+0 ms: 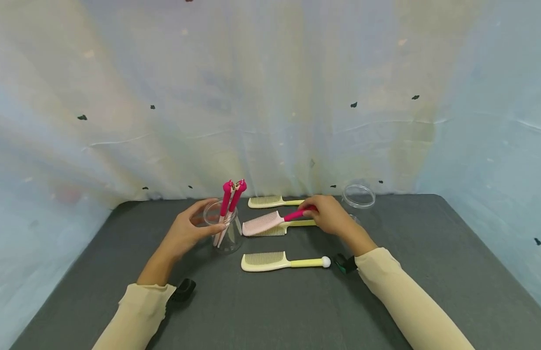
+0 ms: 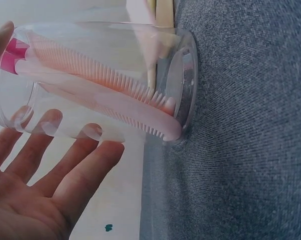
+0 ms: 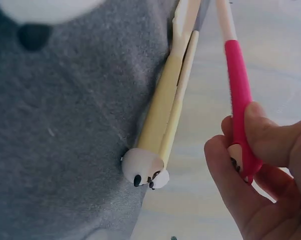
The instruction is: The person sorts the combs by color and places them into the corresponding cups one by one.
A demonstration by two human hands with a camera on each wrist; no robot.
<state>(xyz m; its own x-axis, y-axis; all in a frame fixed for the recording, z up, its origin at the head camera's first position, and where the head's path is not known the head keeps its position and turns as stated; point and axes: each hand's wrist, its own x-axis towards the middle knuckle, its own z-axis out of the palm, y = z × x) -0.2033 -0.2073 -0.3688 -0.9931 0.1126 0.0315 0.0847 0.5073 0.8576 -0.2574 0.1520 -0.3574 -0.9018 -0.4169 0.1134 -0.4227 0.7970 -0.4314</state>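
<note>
My left hand (image 1: 187, 231) holds a clear round jar (image 1: 232, 247) at its side, thumb near the rim. Two pink combs (image 2: 100, 92) lean inside it, teeth end down, their magenta handles (image 1: 236, 197) above the rim. With thumb and fingers my right hand (image 1: 330, 216) pinches the magenta handle of another pink comb (image 1: 262, 223), whose toothed end lies right of the jar. Beneath that comb, partly covered, is a yellow comb (image 1: 302, 223). Another yellow comb (image 1: 263, 201) lies behind, its handle end hidden by the right hand.
Closer to me lies a third yellow comb (image 1: 266, 262) with a white ball-shaped end. A clear round container (image 1: 358, 206) stands at the back right, partly hidden by the right hand. The dark grey tabletop (image 1: 270, 311) ends at a pale curtain (image 1: 270, 97).
</note>
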